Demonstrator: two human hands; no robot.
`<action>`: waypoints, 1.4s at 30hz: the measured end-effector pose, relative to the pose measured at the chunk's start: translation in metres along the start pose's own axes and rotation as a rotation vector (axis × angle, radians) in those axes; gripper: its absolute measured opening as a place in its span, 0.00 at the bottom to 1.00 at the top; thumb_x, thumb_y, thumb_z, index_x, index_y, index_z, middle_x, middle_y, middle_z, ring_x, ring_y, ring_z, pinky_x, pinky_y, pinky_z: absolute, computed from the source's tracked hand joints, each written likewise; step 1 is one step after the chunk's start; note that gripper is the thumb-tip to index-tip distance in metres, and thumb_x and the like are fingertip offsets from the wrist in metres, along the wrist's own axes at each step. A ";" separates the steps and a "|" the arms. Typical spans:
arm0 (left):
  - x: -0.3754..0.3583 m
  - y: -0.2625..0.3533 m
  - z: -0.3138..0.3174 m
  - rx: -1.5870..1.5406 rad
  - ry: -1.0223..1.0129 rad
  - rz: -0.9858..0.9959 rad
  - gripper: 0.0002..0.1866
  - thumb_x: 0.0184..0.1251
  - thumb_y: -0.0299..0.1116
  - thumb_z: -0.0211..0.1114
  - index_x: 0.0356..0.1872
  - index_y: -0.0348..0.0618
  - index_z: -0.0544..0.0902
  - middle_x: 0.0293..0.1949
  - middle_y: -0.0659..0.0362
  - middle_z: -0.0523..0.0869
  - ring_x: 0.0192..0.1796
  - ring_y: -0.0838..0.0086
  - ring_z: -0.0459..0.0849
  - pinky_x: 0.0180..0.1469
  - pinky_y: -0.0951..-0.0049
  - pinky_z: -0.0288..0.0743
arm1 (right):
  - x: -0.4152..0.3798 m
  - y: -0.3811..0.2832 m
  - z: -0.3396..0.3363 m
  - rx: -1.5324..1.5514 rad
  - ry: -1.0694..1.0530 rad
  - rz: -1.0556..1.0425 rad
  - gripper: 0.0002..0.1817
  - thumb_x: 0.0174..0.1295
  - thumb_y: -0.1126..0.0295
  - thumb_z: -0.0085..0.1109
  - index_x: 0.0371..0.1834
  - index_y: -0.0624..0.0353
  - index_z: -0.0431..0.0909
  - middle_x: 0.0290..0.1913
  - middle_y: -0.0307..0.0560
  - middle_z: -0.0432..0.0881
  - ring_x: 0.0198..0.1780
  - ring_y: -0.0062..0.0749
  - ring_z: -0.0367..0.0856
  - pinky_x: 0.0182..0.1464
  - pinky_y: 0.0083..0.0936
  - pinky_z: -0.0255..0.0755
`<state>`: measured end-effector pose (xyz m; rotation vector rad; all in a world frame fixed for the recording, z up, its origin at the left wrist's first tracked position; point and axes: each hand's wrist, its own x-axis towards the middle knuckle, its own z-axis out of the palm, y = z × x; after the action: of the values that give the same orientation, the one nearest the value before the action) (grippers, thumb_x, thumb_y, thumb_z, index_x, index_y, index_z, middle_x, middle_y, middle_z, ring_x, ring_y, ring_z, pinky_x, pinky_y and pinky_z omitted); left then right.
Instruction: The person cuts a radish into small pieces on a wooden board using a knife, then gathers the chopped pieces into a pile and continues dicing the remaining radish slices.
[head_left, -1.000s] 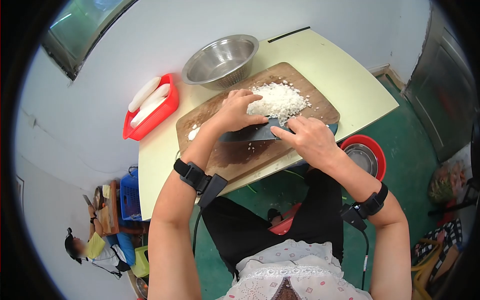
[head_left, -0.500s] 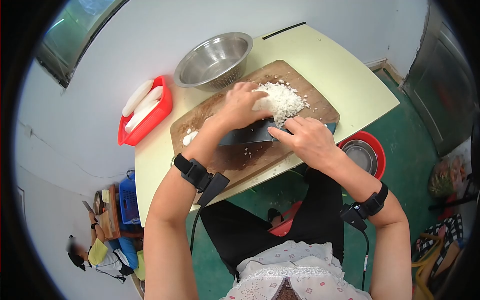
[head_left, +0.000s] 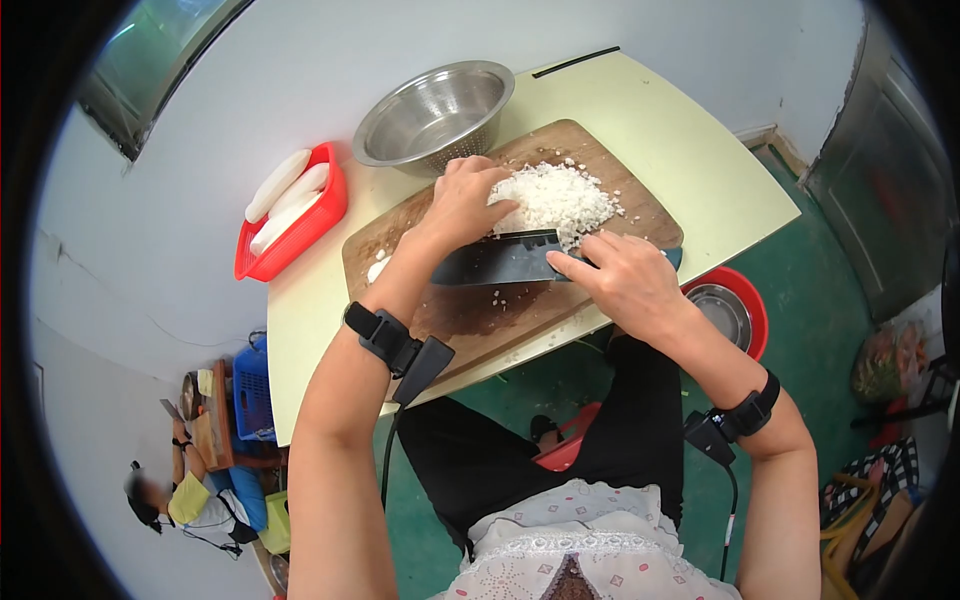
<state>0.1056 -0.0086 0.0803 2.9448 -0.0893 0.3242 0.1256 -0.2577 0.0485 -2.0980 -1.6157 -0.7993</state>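
My right hand grips the handle of a dark-bladed cleaver, which lies nearly flat on the wooden cutting board. Just beyond the blade is a heap of finely chopped white vegetable. At the heap's left edge, my left hand has its fingers curved and its thumb apart, with nothing visibly held. A few larger white pieces lie at the board's left end, partly behind my left forearm. Small crumbs are scattered around the blade.
A perforated metal bowl stands behind the board. Left of it, a red basket holds whole white root vegetables. Below the table's right edge sits a red basin with a metal bowl inside. Another person works at the far left.
My left hand has drawn back to the left from over the heap, baring more of the heap and blade. My right hand keeps its hold on the cleaver, shifted slightly right.
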 end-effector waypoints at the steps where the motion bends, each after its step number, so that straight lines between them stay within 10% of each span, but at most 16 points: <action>1: -0.001 -0.003 0.000 0.001 0.004 -0.015 0.26 0.55 0.42 0.70 0.55 0.42 0.80 0.58 0.50 0.75 0.65 0.55 0.65 0.64 0.60 0.64 | -0.001 0.000 -0.001 0.016 0.012 0.004 0.20 0.48 0.75 0.56 0.47 0.49 0.81 0.27 0.39 0.71 0.30 0.32 0.76 0.32 0.27 0.72; 26: -0.022 -0.016 -0.015 -0.256 -0.160 -0.093 0.18 0.51 0.43 0.74 0.38 0.42 0.85 0.51 0.50 0.79 0.62 0.59 0.68 0.62 0.65 0.64 | -0.030 0.006 -0.019 -0.030 -0.028 0.082 0.21 0.47 0.76 0.57 0.47 0.50 0.82 0.27 0.40 0.71 0.30 0.32 0.75 0.31 0.28 0.71; 35: -0.015 -0.019 -0.009 -0.314 0.016 -0.118 0.12 0.53 0.36 0.70 0.29 0.35 0.85 0.33 0.47 0.84 0.38 0.58 0.81 0.46 0.63 0.75 | -0.039 0.005 -0.034 -0.035 -0.025 0.140 0.20 0.47 0.79 0.58 0.45 0.51 0.83 0.26 0.41 0.71 0.30 0.35 0.75 0.31 0.30 0.70; 42: -0.048 -0.073 -0.020 -0.573 -0.013 -0.350 0.16 0.59 0.31 0.65 0.49 0.38 0.83 0.42 0.48 0.85 0.44 0.67 0.83 0.47 0.69 0.76 | -0.051 0.000 -0.036 0.364 -0.009 0.389 0.18 0.54 0.78 0.59 0.50 0.60 0.79 0.31 0.47 0.77 0.32 0.35 0.78 0.35 0.28 0.71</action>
<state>0.0608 0.0692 0.0767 2.3366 0.2825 0.1859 0.1093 -0.3175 0.0435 -2.0484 -1.1883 -0.3377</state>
